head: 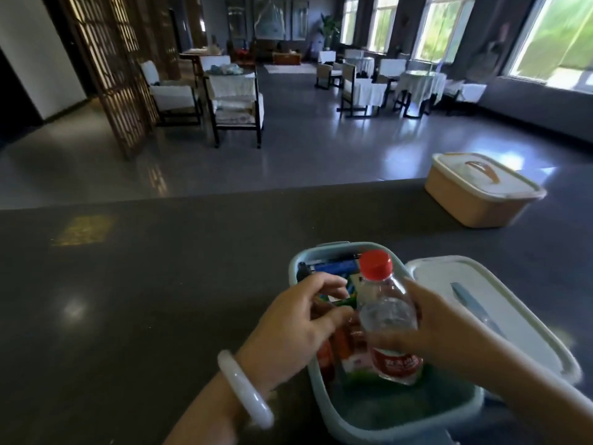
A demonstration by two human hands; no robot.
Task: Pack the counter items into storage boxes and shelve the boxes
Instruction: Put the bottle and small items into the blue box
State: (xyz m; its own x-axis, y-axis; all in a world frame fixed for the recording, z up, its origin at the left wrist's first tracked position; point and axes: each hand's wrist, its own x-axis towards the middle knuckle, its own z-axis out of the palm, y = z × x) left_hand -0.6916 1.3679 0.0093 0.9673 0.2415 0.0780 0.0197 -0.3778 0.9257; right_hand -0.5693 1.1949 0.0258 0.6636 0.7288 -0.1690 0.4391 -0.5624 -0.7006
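On the counter [160, 284], near its front edge, stands an open box [401, 419]. Its lid [465, 284] lies just to the right of it, touching its side. Inside the box are packets [346, 345] at the left and far end. A bottle [385, 316] is over the box, tilted, between the left hand [298, 326] and the right hand [439, 329]. Far right, at the back edge, sits a closed box [478, 191].
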